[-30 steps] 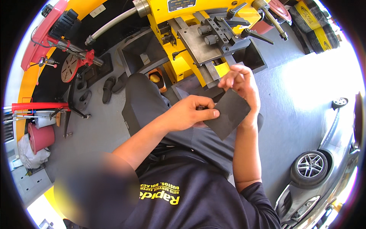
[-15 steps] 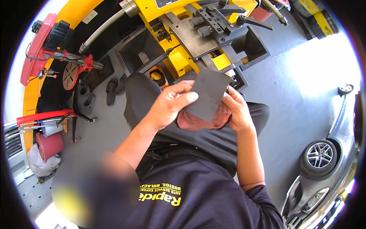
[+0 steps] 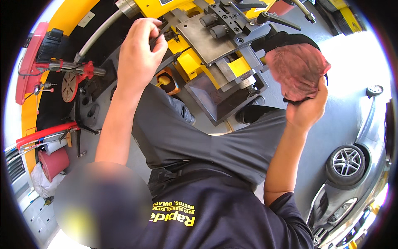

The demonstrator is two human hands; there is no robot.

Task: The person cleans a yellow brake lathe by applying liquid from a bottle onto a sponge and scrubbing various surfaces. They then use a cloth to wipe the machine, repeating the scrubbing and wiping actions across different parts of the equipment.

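Note:
My right hand [image 3: 309,106] is raised at the right, gripping a crumpled reddish rag [image 3: 298,68]. Black material [image 3: 292,39] shows around the rag's upper and lower edges; whether it is a separate cloth cannot be told. On the other side, my left hand [image 3: 143,56] is lifted beside the yellow machine [image 3: 186,62], its fingers curled in. Something dark shows by its fingertips, too small to name. The machine's flat metal plate [image 3: 211,41] lies between the two hands. I cannot make out the dark grey sheet held earlier.
A dark metal tray [image 3: 215,97] sits below the machine, in front of my knees. An orange container [image 3: 168,81] stands left of it. At the left is a red drill press [image 3: 35,62], with a red bucket [image 3: 54,162] lower down. A grey car [image 3: 356,182] is parked at the right.
My hands have parted from above my lap. The left has risen up and left to the machine; the right has swung up and right with the rag. The grey sheet is out of sight.

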